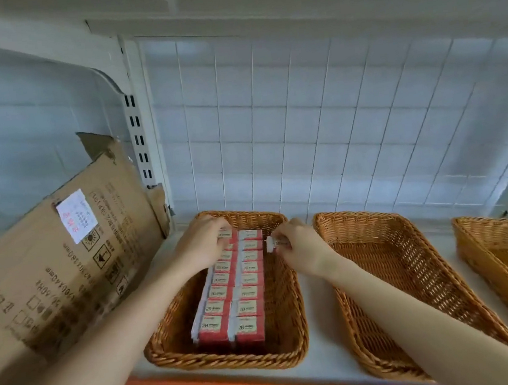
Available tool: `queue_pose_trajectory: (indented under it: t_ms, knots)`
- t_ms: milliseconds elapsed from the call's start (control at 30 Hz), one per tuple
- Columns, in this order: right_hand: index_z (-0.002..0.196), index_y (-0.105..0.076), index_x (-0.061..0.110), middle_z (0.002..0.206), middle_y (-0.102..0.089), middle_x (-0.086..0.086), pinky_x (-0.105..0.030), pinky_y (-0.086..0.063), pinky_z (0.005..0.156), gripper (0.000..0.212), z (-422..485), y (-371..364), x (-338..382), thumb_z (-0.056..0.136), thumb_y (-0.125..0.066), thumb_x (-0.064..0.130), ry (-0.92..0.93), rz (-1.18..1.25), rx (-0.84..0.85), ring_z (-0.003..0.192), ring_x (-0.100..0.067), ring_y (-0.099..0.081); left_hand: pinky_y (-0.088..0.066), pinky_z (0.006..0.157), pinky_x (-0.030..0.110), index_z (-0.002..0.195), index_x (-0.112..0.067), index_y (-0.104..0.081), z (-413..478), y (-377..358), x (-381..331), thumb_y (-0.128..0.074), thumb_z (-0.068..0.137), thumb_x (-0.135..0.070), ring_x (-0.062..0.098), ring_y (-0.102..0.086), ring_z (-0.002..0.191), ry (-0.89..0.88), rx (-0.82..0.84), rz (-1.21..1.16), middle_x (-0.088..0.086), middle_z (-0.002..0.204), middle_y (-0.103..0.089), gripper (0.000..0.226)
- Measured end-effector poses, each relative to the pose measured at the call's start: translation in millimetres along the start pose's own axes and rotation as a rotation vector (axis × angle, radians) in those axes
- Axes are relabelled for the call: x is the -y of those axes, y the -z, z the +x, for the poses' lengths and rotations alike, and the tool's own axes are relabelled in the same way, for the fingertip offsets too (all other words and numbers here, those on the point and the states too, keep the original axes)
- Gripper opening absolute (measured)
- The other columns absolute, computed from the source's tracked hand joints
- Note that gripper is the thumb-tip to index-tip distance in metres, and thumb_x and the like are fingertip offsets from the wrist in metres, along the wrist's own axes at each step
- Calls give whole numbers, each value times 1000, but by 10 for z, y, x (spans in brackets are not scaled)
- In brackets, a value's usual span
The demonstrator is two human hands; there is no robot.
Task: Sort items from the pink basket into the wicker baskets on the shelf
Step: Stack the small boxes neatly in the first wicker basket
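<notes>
Mid-sorting, at the placing step: right hand (300, 250) pinching one eraser (276, 244) just above the far right rim of the filled basket (227, 358), not yet set down. At that basket's far end, left hand (203, 245) with fingers bent onto the packed erasers (235, 292); pressing or gripping, impossible to tell.

Next, by judgement: lower the held eraser into the bare strip along the filled basket's right wall to start a third row, or tuck it in at the far end of the right row. Calls for a flat, label-up drop, square with its neighbours, with the left hand steadying the rows against shoving.

Counted: three baskets on the shelf (322, 327), the filled basket leftmost, then middle basket (382, 272) and right basket (506, 252) to its right, both bare inside. Two rows of erasers, about eight showing in each, far end of the left row hidden under the hand; one more in the pinch. One cardboard (66, 277) sheet leaning left of the filled basket. No pink basket in view.
</notes>
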State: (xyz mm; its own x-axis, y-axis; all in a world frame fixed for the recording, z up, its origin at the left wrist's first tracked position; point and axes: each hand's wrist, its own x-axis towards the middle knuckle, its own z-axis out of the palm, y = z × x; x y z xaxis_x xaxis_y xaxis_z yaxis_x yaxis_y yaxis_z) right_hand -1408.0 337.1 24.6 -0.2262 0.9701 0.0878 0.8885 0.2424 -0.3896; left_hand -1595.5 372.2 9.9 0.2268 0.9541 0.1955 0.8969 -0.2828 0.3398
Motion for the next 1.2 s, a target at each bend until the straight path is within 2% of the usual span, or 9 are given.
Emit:
queue_pose_trajectory:
  t_ms: [133,400,600,733,900,1033,1133,1200]
  knots:
    - [119,-55,7,120,-48,-11,-23,-33,87,29,66,-92,78,90,-48,9,-19,-7,-21,112,-26,-48,-41,100,35,122,-16,-57,156,-55,111,-53,94,-23,19,-48,117,-4,17,4,1,123,-53,29]
    - [123,-52,8,122,-46,-9,-23,-36,91,32,98,-166,97,91,-49,10,-6,18,-74,113,-23,-47,-39,103,33,123,-15,-56,345,-148,230,-54,94,-23,19,-46,121,-24,47,-36,3,128,-52,30]
    - [124,-53,9,122,-47,-9,-20,-34,89,33,137,-171,82,91,-50,11,12,6,-69,113,-23,-48,-40,81,21,126,-19,-54,351,-208,261,-50,96,-23,14,-53,106,-60,50,-33,-1,125,-50,31]
    - [124,-52,8,121,-47,-9,-19,-33,86,33,205,-137,65,92,-49,11,4,9,-65,112,-23,-49,-42,83,23,128,-18,-53,355,-218,283,-50,96,-24,14,-54,106,-66,37,-36,-1,126,-50,33]
    - [125,-52,6,122,-47,-10,-17,-31,83,34,399,-139,71,92,-49,10,-23,-11,-42,112,-25,-49,-43,89,28,129,-18,-52,370,-232,311,-47,96,-23,16,-51,114,-78,45,-37,0,128,-52,34]
    - [117,-57,2,116,-49,-12,-23,-38,85,29,588,-194,143,90,-48,8,-34,-40,-1,106,-27,-52,-41,94,31,136,-19,-46,361,-241,314,-40,99,-20,17,-45,123,-98,76,4,0,132,-49,37]
    - [120,-56,4,119,-48,-11,-32,-43,92,31,712,-223,205,90,-47,9,-38,-74,22,107,-28,-52,-40,94,32,136,-20,-45,361,-244,318,-39,99,-20,17,-44,123,-102,76,11,0,132,-49,38]
    - [121,-54,5,121,-47,-11,-31,-43,91,32,764,-239,221,91,-46,11,-34,-98,46,108,-27,-52,-40,92,30,135,-21,-46,355,-241,315,-39,99,-20,17,-45,122,-102,71,14,0,130,-50,37]
